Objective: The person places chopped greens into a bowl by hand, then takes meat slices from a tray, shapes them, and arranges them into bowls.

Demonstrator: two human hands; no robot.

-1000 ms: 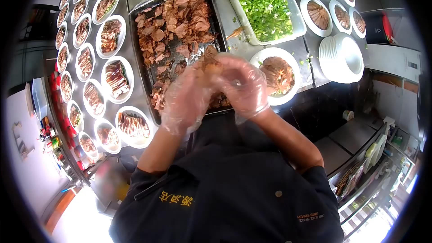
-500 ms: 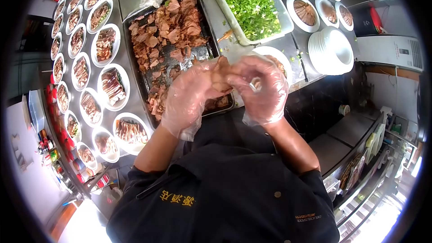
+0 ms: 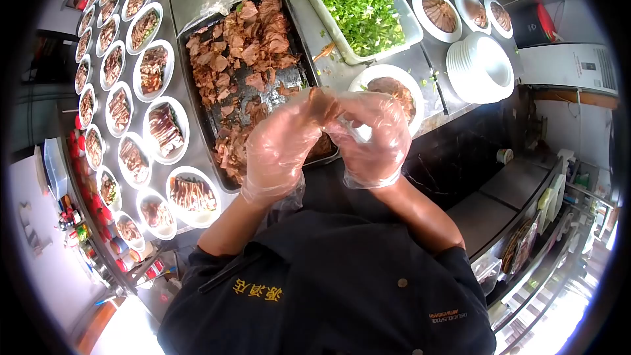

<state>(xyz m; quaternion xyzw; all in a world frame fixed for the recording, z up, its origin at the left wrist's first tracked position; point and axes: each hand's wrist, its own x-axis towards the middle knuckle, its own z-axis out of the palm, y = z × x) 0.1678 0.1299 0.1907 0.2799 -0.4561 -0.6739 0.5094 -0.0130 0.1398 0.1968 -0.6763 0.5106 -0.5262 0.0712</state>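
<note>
Both of my hands wear clear plastic gloves and meet over the near right corner of a black tray [image 3: 303,33] of sliced brown meat [image 3: 246,46]. My left hand [image 3: 279,148] is closed on a small brown meat slice [image 3: 320,104], pinched at the fingertips. From the other side, the fingers of my right hand [image 3: 373,141] are closed on that slice too. Just behind my right hand stands a white bowl [image 3: 358,80] with meat slices in it, partly hidden by the glove.
Several white bowls of meat [image 3: 165,130] stand in rows on the left. A plastic tub [image 3: 415,36] of chopped greens [image 3: 358,10] sits beyond my hands. Stacked white bowls [image 3: 483,69] and more filled bowls [image 3: 439,14] are at the right.
My hands have drawn closer together and shifted slightly left, turning the meat slice between them. More of the white bowl behind my right hand now shows.
</note>
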